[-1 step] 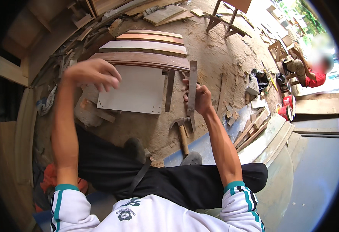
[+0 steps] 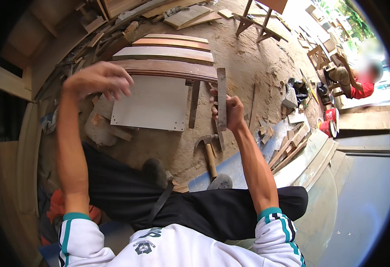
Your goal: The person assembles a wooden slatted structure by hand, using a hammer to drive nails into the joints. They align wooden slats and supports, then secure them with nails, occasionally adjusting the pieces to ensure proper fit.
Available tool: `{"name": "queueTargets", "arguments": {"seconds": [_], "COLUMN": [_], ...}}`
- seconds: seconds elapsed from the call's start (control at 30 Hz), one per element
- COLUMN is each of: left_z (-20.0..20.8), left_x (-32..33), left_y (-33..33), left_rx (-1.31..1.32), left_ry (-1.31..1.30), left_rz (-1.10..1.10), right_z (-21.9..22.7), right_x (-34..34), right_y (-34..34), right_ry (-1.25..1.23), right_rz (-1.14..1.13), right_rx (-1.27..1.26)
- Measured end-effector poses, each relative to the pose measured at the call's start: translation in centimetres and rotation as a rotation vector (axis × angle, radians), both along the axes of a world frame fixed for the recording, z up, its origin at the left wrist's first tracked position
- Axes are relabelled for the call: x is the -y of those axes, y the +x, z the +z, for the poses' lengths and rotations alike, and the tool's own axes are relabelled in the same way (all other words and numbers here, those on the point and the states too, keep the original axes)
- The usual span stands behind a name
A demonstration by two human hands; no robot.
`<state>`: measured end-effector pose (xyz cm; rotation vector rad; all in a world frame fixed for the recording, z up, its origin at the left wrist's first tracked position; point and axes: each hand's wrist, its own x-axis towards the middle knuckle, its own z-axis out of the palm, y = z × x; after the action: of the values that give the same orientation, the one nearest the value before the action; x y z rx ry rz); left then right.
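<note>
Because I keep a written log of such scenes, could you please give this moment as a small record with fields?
Left hand: raised near the left end of the reddish-brown board, fingers loosely curled, blurred, nothing visible in it
Right hand: holding a narrow wooden strip
White panel: on the near side of that board, small dark holes at its near corners
Hammer: on the ground, handle toward the person
Other boards: side by side, beyond the reddish-brown one
Co-worker: far right, red top
</note>
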<state>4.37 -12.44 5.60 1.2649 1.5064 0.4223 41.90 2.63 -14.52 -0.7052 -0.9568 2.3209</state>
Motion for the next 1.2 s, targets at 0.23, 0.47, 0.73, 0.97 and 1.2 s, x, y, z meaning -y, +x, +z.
{"name": "queueTargets", "arguments": {"seconds": [0.23,0.47,0.73,0.97,1.2], "left_z": [-4.5,-9.4,-9.0,-13.1,-15.2], "left_x": [-2.3,-4.4,-6.7,-7.3,-6.0], "left_y": [-11.5,-15.8,-10.0,-11.1,-14.4], "left_rx": [-0.139,-0.014,-0.151,-0.401,0.335], "left_ry": [0.456,-0.177,-0.195,-0.041,-0.157], "left_rz": [0.954,0.797,0.421,0.629,0.803], "right_z": [3.9,9.7,10.1,6.0,8.4], "right_x": [-1.1,-4.4,-1.7,-3.7,-5.3], "right_y": [-1.4,-1.7,-6.0,-6.8,-7.8], "right_ry": [0.105,0.072,0.048,0.053,0.004], "right_rz": [-0.158,-0.066,-0.149,-0.134,-0.194], "right_rx": [0.306,0.661,0.572,0.404,0.270]}}
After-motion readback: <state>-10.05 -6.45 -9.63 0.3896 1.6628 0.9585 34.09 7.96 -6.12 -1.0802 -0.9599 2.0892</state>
